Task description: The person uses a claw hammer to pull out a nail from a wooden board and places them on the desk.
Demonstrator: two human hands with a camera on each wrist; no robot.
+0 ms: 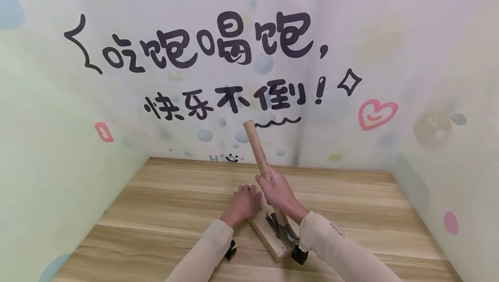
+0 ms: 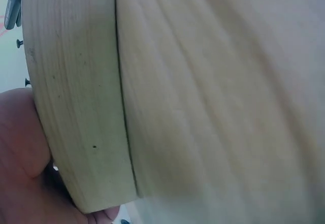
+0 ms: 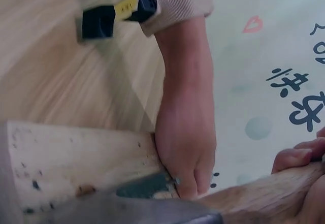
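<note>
A wooden board (image 1: 269, 243) lies on the table, with small nails (image 2: 20, 43) jutting from its upper face. My left hand (image 1: 246, 202) grips the board's far end, fingers curled over it. A claw hammer (image 1: 255, 145) is in my right hand (image 1: 277, 191), which holds the wooden handle partway along. The handle tilts up and away, while the metal head is down at the board. In the right wrist view the hammer's grey metal head (image 3: 127, 211) is close up, and a nail (image 3: 176, 181) shows near my left hand. Whether the claw grips a nail cannot be told.
A wood-grain table (image 1: 163, 212) carries the board. Pale printed curtains with dark lettering (image 1: 234, 100) stand behind and at both sides. Black wrist cameras (image 1: 299, 255) hang below the sleeves, one close beside the board.
</note>
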